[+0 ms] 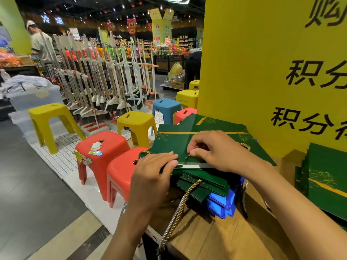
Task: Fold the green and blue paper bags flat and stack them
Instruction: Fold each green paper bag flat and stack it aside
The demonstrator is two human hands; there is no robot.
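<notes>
Green bag (171,145): flat, tops bag pile (208,184)
Left hand (154,172): grips its edge
Right hand (216,150): pinches its top

shop: broom racks (105,76), stocked shelves (169,47)

The top green bag (169,145), flat and gold-striped, lies on the green stack (204,182); blue bags (223,201) protrude beneath at five o'clock.

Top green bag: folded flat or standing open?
Folded flat: top green bag lies level on the stack; left hand holds its edge, right hand pinches it.
</notes>
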